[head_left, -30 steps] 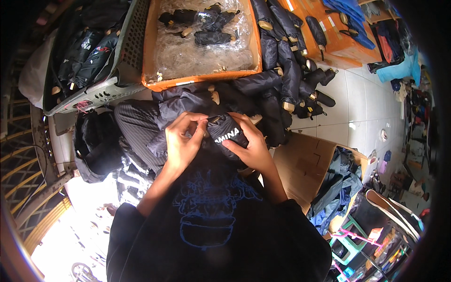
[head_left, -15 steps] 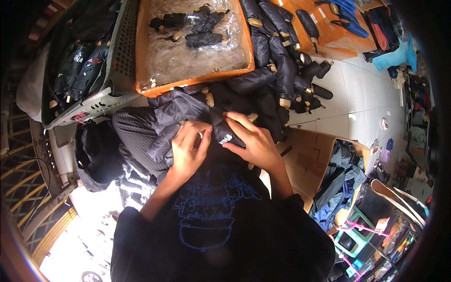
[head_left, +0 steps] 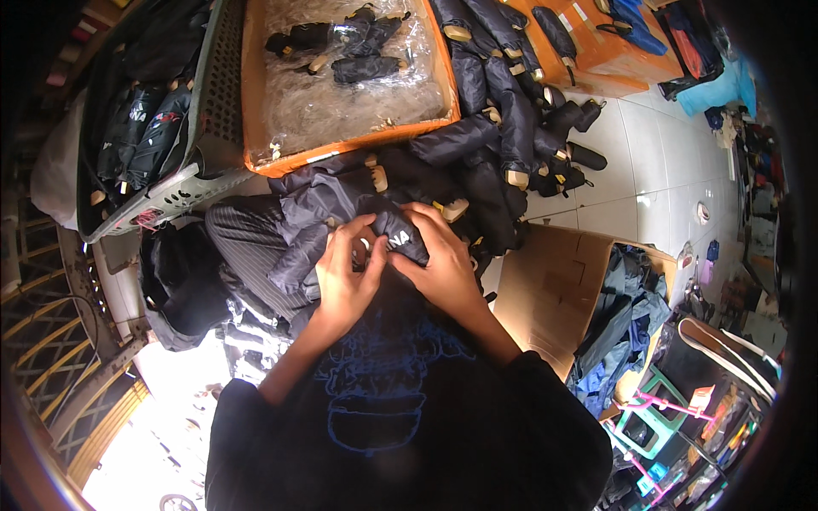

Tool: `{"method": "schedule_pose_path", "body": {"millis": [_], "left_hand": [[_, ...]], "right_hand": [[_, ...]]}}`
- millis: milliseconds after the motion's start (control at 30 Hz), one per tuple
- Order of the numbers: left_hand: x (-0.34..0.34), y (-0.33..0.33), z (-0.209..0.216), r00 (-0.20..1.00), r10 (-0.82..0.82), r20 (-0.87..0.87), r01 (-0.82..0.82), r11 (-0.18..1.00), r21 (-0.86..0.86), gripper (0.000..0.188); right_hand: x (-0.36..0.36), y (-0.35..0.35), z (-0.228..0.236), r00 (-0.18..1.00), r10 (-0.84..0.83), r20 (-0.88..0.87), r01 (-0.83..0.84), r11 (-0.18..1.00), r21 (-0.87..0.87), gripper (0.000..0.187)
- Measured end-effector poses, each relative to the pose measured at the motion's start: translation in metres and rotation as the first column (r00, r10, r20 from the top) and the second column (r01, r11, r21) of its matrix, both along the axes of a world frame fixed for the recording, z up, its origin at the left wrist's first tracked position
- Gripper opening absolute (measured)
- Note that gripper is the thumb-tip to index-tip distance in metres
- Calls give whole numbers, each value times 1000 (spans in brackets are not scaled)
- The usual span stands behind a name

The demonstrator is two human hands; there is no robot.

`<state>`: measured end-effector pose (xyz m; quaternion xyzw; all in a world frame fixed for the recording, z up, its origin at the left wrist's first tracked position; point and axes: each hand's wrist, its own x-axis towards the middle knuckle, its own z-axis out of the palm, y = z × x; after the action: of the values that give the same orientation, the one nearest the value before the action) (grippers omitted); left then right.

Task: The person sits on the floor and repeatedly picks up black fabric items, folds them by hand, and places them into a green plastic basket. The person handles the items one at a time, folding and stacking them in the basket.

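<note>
A folded black umbrella with white print lies across my lap, between my two hands. My right hand is wrapped round its right side, thumb on the near side and fingers over the far side. My left hand grips the umbrella's left end, thumb and fingers curled round a small pale part there. That end is mostly hidden by the fingers. Just beyond lie loose dark cloth and more folded umbrellas, one with a tan handle close to my right fingertips.
An orange-rimmed box holding clear plastic and several folded umbrellas stands ahead. At left is a grey perforated crate with more umbrellas. A heap of umbrellas spreads over the tiles at right, beside a cardboard box of dark and blue cloth.
My right hand has closed in from a looser, flatter pose and now wraps the umbrella. The umbrella has turned a little, its print tilting upward. My left hand stays at its end.
</note>
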<state>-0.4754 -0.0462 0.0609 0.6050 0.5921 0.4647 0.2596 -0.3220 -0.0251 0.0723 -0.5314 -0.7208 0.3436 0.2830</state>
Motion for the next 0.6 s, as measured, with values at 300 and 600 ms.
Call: {"method": "schedule_pose_path", "body": {"millis": [300, 600], "left_hand": [[4, 8, 7, 986, 129, 107, -115, 985, -129, 13], [-6, 19, -21, 983, -7, -181, 39, 984, 176, 21]], "right_hand": [[-8, -2, 3, 993, 52, 109, -54, 998, 15, 57], [-10, -3, 2, 990, 19, 141, -17, 1000, -16, 55]]}}
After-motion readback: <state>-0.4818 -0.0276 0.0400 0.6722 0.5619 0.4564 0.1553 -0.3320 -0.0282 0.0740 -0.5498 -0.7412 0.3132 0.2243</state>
